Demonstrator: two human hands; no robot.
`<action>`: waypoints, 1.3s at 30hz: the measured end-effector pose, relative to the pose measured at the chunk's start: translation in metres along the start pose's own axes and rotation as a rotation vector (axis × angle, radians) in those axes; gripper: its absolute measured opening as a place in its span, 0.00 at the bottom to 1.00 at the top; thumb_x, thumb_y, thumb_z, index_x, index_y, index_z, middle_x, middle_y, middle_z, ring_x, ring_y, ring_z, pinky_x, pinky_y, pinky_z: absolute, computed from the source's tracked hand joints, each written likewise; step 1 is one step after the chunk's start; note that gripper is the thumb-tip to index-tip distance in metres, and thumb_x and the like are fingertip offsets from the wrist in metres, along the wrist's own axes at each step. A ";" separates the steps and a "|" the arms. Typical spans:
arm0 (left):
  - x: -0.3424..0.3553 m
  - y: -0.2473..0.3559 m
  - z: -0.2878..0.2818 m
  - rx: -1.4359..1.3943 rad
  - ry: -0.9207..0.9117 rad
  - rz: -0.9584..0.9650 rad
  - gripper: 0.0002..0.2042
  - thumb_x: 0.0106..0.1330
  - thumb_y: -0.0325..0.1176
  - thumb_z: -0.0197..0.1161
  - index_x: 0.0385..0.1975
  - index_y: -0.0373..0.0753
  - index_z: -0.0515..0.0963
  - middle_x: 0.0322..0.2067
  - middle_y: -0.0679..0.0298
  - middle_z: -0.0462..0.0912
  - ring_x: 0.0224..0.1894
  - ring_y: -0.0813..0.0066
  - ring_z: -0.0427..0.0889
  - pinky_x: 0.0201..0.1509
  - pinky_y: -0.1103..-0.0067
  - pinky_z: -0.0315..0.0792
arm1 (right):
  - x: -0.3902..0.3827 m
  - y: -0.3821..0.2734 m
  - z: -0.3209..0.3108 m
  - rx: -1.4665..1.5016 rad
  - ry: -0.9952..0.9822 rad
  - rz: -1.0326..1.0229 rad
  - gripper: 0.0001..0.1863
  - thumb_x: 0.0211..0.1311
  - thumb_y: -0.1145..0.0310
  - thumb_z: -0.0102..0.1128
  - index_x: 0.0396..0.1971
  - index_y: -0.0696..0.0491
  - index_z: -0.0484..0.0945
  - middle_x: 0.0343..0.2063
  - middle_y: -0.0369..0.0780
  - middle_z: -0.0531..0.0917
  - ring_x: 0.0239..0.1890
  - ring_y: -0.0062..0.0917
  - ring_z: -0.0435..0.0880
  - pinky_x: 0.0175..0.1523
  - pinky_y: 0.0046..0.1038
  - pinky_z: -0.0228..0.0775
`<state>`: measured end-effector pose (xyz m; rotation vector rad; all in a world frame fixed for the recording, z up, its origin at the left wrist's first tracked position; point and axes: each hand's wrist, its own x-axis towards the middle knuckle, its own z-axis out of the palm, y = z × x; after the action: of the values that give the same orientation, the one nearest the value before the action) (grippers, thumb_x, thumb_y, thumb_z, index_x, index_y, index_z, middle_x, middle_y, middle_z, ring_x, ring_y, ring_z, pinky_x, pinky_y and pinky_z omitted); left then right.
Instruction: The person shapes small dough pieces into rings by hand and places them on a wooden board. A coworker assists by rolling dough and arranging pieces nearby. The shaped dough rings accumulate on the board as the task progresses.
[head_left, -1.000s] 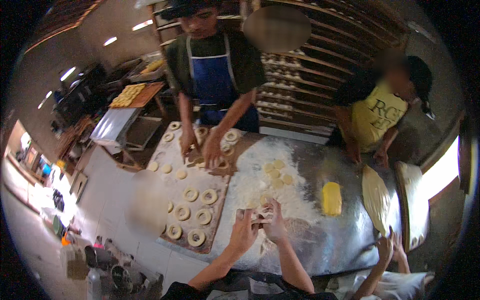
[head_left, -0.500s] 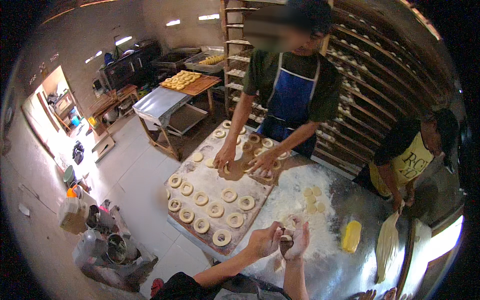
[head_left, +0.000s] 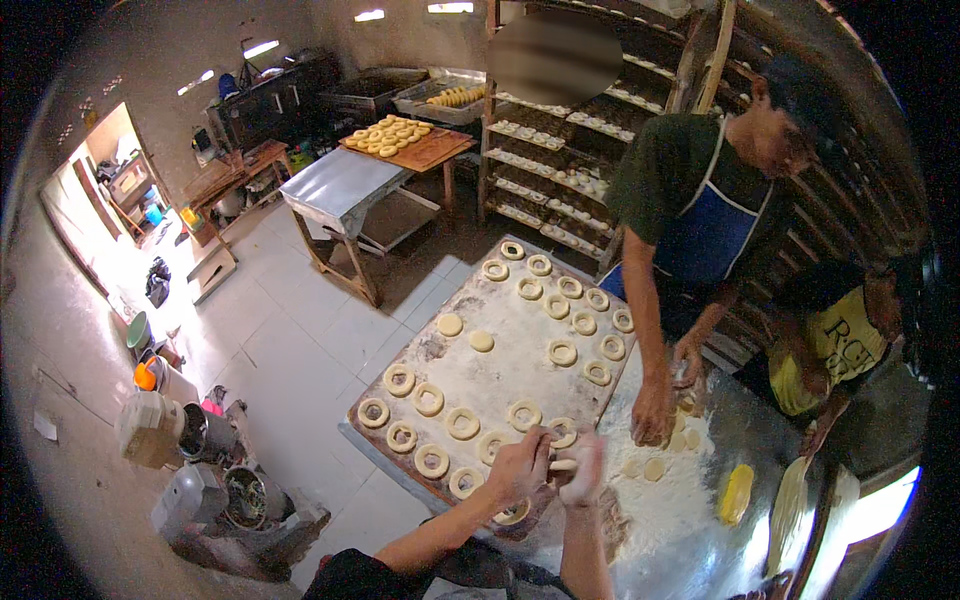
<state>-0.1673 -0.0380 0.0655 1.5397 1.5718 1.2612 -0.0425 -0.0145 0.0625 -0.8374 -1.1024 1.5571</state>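
Both hands are close together over the near edge of a floured wooden board (head_left: 480, 290), with a pale dough ring (head_left: 563, 465) between them. My left hand (head_left: 522, 466) is closed with its fingertips pinched on one side of the ring. On the other side is my right hand (head_left: 583, 474), smeared by motion, its fingers seemingly curled around the dough. Beneath and beyond them, several dough rings (head_left: 461, 423) lie in rows on the board. Two flat dough discs without holes, one a dough disc (head_left: 450, 325), rest farther back.
Right of the board, loose flour (head_left: 655, 500) covers the metal table, with dough discs (head_left: 654, 469) and a yellow block (head_left: 735, 496). A co-worker's hand (head_left: 653, 405) reaches there. Another person grips a long dough strip (head_left: 789, 520). Racks (head_left: 545, 185) stand behind; mixers (head_left: 185, 500) at left.
My hands have shifted slightly left, toward the board, and the dough between them now shows as a ring. The aproned co-worker's hands have moved from the board to the dough discs on the flour.
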 end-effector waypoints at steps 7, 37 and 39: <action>0.039 -0.028 -0.045 0.000 -0.087 -0.041 0.10 0.75 0.38 0.48 0.46 0.40 0.70 0.22 0.47 0.80 0.26 0.41 0.81 0.27 0.57 0.72 | 0.042 0.027 0.045 0.016 0.037 -0.004 0.40 0.66 0.30 0.41 0.59 0.53 0.62 0.43 0.44 0.77 0.45 0.34 0.79 0.51 0.37 0.74; 0.128 -0.126 -0.075 0.846 -0.139 -0.106 0.29 0.58 0.34 0.64 0.62 0.42 0.66 0.44 0.49 0.74 0.50 0.48 0.74 0.53 0.50 0.66 | 0.129 0.062 0.080 -1.696 0.011 0.369 0.48 0.56 0.47 0.63 0.72 0.47 0.51 0.62 0.50 0.70 0.64 0.42 0.68 0.64 0.50 0.56; 0.132 -0.130 -0.070 0.838 -0.178 -0.112 0.32 0.56 0.38 0.66 0.64 0.45 0.66 0.43 0.51 0.75 0.49 0.50 0.75 0.53 0.53 0.66 | 0.133 0.060 0.076 -1.670 -0.009 0.414 0.47 0.57 0.46 0.61 0.72 0.48 0.51 0.62 0.49 0.70 0.64 0.41 0.68 0.64 0.51 0.56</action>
<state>-0.3028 0.0905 -0.0002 1.9260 2.1589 0.3661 -0.1648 0.0913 0.0339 -2.1957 -2.3018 0.5761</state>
